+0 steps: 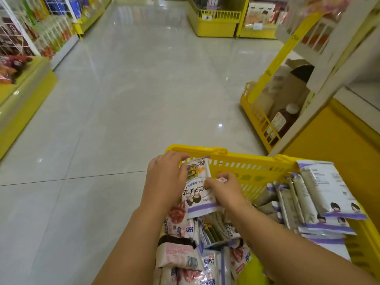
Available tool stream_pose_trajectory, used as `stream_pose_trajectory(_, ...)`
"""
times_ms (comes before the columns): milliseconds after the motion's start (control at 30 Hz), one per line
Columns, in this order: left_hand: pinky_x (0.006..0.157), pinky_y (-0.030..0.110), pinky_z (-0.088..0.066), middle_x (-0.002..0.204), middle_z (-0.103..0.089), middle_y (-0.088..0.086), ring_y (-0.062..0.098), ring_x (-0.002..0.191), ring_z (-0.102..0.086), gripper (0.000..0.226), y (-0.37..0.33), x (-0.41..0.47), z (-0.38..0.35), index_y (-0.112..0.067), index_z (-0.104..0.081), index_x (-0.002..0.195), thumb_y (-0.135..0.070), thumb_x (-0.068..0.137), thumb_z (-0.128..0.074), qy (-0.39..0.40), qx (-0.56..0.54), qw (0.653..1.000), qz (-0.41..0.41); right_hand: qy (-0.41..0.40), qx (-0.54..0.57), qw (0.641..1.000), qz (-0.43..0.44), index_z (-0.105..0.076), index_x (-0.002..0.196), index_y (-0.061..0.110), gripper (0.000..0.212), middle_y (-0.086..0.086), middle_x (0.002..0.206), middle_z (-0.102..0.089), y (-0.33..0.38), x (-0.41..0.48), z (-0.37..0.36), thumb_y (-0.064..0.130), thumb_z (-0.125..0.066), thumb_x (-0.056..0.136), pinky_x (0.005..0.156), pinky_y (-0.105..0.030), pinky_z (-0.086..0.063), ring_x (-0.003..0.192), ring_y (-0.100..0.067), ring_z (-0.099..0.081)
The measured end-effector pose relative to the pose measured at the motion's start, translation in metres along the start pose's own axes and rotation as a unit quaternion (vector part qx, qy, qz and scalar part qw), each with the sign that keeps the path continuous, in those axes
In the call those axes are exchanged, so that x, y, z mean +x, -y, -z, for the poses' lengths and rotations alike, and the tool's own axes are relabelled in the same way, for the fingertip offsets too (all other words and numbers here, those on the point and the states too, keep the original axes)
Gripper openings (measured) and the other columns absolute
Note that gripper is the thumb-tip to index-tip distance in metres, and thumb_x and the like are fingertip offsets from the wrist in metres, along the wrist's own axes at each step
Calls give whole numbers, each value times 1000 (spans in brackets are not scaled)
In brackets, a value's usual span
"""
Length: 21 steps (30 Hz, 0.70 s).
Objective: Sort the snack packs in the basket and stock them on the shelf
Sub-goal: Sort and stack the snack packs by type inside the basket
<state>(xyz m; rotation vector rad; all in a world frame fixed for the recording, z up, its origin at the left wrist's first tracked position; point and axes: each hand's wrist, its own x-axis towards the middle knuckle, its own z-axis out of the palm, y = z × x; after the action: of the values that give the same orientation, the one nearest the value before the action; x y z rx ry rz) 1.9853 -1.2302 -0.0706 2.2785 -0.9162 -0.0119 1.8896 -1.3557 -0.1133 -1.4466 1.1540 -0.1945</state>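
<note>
A yellow plastic basket (246,161) sits low in front of me, full of snack packs. My left hand (166,177) grips the top left of a white-and-purple snack pack (197,194) held upright at the basket's left end. My right hand (224,187) pinches the same pack's right edge. A neat row of white-and-purple packs (320,192) stands on edge at the basket's right side. Loose pink-printed packs (178,256) lie jumbled at the near left.
A yellow-and-white shelf unit (308,83) stands to the right, with a brown bottle (284,118) in its bottom rack. Stocked shelves (41,33) line the left side of the aisle. More yellow display racks (216,19) stand far ahead. Glossy tiled floor runs between them.
</note>
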Motion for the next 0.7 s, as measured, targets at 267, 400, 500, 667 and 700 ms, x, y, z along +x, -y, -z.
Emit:
stream_pose_trajectory(267,91,30,-46,127,-57,-4,12,105,-55,30,-30,-4,-8,-24,-58,125,-26,95,-54,85,-122,987,57,8,-81,987,141,-57,89,27,20,-2,82,-69,28,-47,63,19,-72,78,68,-41,-60,67,-17,-71)
stream_pose_trajectory(400,89,36,-52,123,-54,-8,13,105,-58,53,-49,-8,-15,-32,-46,134,-48,87,-64,168,-310,917,187,20,-137,962,235,-58,88,36,22,-19,92,-63,48,-83,106,29,-73,72,69,-54,-56,79,-38,-67)
stream_pose_trajectory(500,80,38,-56,112,-64,-4,20,99,-65,77,-76,-12,-19,-27,-42,136,-50,70,-74,277,-460,800,267,-14,-141,950,279,-57,87,39,25,-18,95,-62,57,-106,145,34,-73,68,69,-57,-54,82,-40,-64)
stream_pose_trajectory(667,78,34,-58,102,-74,9,22,90,-71,37,-132,-22,-30,-12,-58,120,-22,86,-69,368,-549,725,193,-80,-101,959,254,-61,89,30,23,-9,87,-69,55,-133,204,18,-77,77,69,-50,-58,78,-27,-70)
stream_pose_trajectory(700,79,33,-57,103,-74,9,22,90,-71,36,-139,-22,-30,-12,-59,120,-21,87,-69,363,-547,731,188,-78,-95,963,238,-62,91,27,22,-9,85,-70,54,-139,216,22,-78,76,66,-46,-59,74,-23,-71)
